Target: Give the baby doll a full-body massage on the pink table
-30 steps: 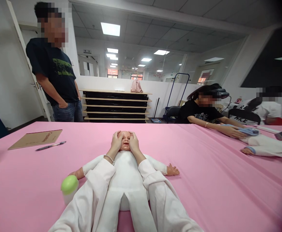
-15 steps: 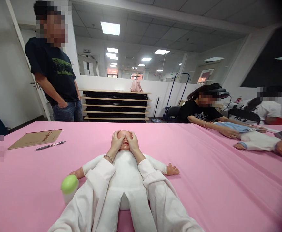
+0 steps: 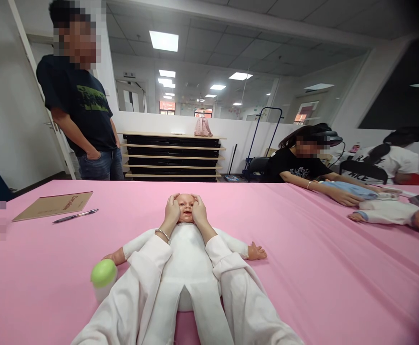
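A baby doll (image 3: 186,254) with a white cloth body lies on its back, its legs toward me and its arms spread out. My left hand (image 3: 172,211), with a beaded bracelet at the wrist, wraps the left side of the doll's head. On the opposite side, my right hand (image 3: 199,211) wraps the head in the same way. Between my hands the doll's face (image 3: 186,207) shows its eyes and mouth. Some of my fingertips are hidden around the head. Near the doll's hand at left stands a white container with a green rounded lid (image 3: 103,273), partly covered by my sleeve.
Pink cloth covers the table (image 3: 303,268). A brown notebook (image 3: 53,206) and a pen (image 3: 75,216) lie at left. At right, a seated person (image 3: 299,165) handles another doll (image 3: 389,211). Someone (image 3: 78,105) stands beyond the table at left.
My thumbs have moved outward from the middle of the doll's face to its sides, uncovering the eyes. My hands remain around the head.
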`<state>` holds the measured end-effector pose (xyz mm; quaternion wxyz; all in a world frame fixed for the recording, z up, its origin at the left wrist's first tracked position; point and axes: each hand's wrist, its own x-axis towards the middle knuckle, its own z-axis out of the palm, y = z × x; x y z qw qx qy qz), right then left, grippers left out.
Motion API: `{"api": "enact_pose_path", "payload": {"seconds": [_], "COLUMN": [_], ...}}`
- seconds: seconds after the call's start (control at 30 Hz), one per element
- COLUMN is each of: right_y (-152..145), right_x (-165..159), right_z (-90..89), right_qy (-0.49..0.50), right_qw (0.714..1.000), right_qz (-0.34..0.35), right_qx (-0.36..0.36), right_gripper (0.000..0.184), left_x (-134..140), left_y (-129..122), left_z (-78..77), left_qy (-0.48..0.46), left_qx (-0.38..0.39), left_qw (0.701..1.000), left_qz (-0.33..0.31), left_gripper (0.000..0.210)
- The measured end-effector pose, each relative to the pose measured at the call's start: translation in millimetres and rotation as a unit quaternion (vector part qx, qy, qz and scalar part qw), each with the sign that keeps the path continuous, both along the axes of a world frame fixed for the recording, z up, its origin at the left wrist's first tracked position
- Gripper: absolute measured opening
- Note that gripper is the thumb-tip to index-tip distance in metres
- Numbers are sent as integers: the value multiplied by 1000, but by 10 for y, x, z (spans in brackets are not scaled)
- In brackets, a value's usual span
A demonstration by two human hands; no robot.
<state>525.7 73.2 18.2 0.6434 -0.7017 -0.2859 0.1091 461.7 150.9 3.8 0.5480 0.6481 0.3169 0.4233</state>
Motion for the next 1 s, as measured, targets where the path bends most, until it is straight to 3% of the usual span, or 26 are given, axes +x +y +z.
{"api": "enact_pose_path", "payload": {"seconds": [0.2, 0.33, 0.7, 1.0], "right_y": [-4, -12, 6, -40], "right_x": [26, 40, 42, -22], "right_z": [-39, -64, -38, 38], "right_qy": [-32, -73, -32, 12], "right_qw": [999, 997, 999, 1000], "right_qz": [9, 16, 11, -5], "right_qx": [6, -6, -8, -11], "right_gripper": [35, 41, 32, 43], "left_x": [-36, -69, -28, -39], "left_y": [-25, -52, -14, -58], "left_z": [14, 35, 7, 58], "left_qy": [2, 17, 5, 6], "left_qx": [44, 65, 36, -11], "left_qw": [999, 998, 999, 1000], "left_qz": [-12, -10, -12, 15], "left_gripper": [35, 39, 35, 41]}}
